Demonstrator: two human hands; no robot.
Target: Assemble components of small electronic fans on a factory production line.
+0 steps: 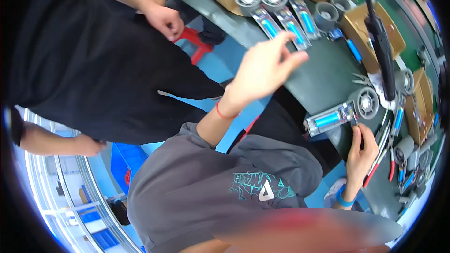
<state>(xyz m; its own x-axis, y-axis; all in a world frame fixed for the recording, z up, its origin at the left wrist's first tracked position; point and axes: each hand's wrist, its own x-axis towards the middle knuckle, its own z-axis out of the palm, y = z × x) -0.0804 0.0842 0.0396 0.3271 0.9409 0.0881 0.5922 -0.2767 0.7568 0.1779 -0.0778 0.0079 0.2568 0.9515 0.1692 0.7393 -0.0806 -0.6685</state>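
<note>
My right hand (362, 152), with a blue band at the wrist, pinches the edge of a half-built handheld fan (328, 119) near its neck. This fan lies at the table's front edge, its handle uncovered to show a blue cylindrical battery, its round grey head (367, 103) toward the right. My left hand (262, 70), a red string round the wrist, hovers with thumb and forefinger apart and nothing visible between them. Just beyond its fingertips, three similar fans (293, 28) with uncovered handles lie side by side.
A black corded tool (382, 51) hangs over the green table (318, 77). Cardboard boxes (393, 30) and grey fan rings (326, 15) stand at the back. Red-handled pliers (392, 164) lie at the right among loose parts. Another person in black (108, 75) stands close on the left.
</note>
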